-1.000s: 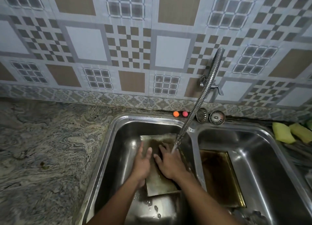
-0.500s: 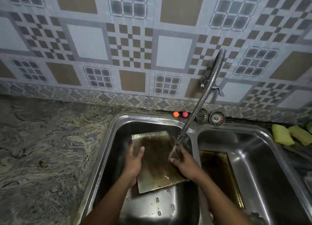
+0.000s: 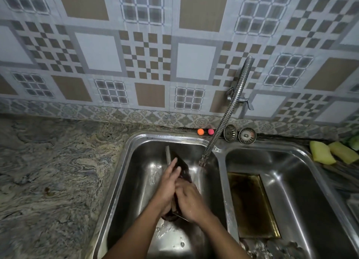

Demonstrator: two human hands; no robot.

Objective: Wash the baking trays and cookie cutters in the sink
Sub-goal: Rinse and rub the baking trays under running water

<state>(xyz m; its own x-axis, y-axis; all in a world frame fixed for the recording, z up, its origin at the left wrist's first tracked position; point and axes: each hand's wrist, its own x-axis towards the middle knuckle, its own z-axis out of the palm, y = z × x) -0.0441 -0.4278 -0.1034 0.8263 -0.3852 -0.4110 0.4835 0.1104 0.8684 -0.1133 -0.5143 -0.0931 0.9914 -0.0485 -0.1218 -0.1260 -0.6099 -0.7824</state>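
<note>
In the left basin (image 3: 136,181) a baking tray (image 3: 183,166) stands tilted up on its edge, its dark face turned right, just left of the faucet nozzle (image 3: 202,162). My left hand (image 3: 167,186) lies against the tray's left face with straight fingers. My right hand (image 3: 189,200) grips the tray's lower part from the right, fingers curled over it. A second, browned baking tray (image 3: 252,204) lies flat in the right basin (image 3: 291,181). Several metal cookie cutters (image 3: 272,247) lie at that basin's near end.
A flexible metal faucet hose (image 3: 227,113) comes down from the tiled wall. Two sink strainers (image 3: 239,134) and two small balls, orange (image 3: 200,131) and pink (image 3: 211,131), sit on the back rim. Two yellow sponges (image 3: 330,152) lie at the right. A marble counter (image 3: 58,171) spreads left.
The tray, which lay nearly flat under the water between my hands, has been turned up on its edge. Both hands have come together around it.
</note>
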